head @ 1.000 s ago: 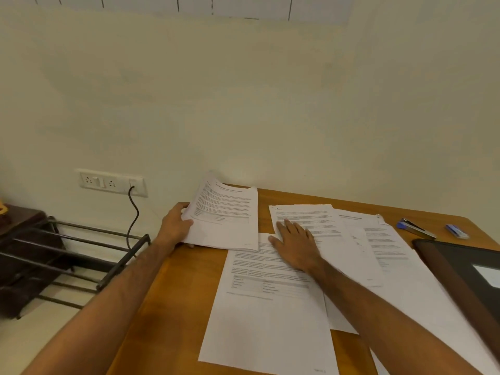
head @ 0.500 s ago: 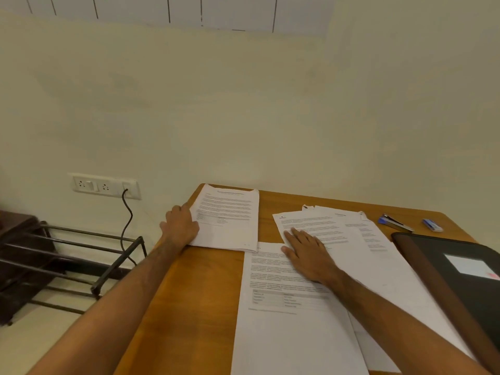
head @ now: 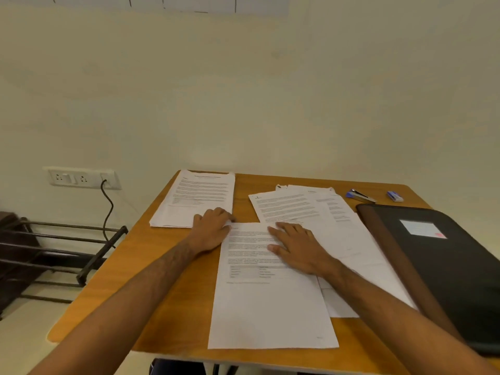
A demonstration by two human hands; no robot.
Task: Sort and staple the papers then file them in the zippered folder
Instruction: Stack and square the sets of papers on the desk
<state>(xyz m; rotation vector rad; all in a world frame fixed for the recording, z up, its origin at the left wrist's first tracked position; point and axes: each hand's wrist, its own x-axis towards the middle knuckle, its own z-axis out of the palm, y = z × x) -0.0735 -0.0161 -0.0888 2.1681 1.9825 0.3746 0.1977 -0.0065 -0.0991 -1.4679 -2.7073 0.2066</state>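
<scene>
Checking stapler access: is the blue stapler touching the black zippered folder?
Apart. The head view shows bare wooden table between the blue stapler and the black zippered folder.

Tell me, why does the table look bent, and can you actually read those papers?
Head view: the wide lens bows the table edges and stretches both forearms near the bottom corners. Head view: soft, warm, even light, with only faint shadows under the left hand and right hand. Head view: print on the front sheet is too blurred to read.
</scene>
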